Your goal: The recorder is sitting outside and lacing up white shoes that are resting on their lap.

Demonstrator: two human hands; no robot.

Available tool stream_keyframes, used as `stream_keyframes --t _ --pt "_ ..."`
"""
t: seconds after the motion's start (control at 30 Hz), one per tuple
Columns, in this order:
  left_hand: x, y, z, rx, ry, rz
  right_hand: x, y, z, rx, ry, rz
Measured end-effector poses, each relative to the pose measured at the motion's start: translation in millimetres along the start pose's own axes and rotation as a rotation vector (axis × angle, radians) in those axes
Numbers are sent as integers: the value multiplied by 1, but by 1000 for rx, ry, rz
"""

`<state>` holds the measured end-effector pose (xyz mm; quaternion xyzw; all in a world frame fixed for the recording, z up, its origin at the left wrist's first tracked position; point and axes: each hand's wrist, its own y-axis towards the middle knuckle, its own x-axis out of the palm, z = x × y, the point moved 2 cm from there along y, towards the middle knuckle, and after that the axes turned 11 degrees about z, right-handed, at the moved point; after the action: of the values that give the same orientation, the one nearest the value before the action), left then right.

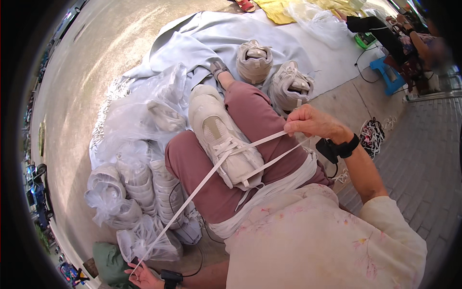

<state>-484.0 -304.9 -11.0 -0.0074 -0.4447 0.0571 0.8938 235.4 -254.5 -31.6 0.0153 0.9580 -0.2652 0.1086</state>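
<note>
A cream sneaker (201, 108) lies across my lap, its toe pointing away from me. One flat white shoelace (192, 195) runs from its eyelets far down to the lower left. There my left hand (144, 279) grips the lace's end between its fingers, the arm stretched out wide. Closer to the shoe's right side, my right hand (310, 120) pinches another stretch of lace, which is pulled taut from the eyelets. A bundle of white laces (269, 200) lies across my waist, behind the shoe's heel.
Bagged sneakers (139, 180) are piled at my left beside a green bag (109, 262). Two more sneakers (254, 62) stand on a pale blue sheet (192, 41) ahead. Loose laces (371, 137) lie at right. A person sits far right near a blue stool (388, 74).
</note>
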Motion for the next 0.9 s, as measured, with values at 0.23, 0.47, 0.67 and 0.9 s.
stream_keyframes --t 0.23,0.47,0.67,0.9 --pt "-24 16 40 329 -41 260 -9 15 19 -329 -494 330" --pt "37 36 -38 185 417 358 7 8 0 -727 -738 875" --pt "172 42 -220 -334 722 69 57 -26 -30 -637 -361 257" --pt "214 41 -311 -497 1196 -53 81 -29 3 -763 -777 76"
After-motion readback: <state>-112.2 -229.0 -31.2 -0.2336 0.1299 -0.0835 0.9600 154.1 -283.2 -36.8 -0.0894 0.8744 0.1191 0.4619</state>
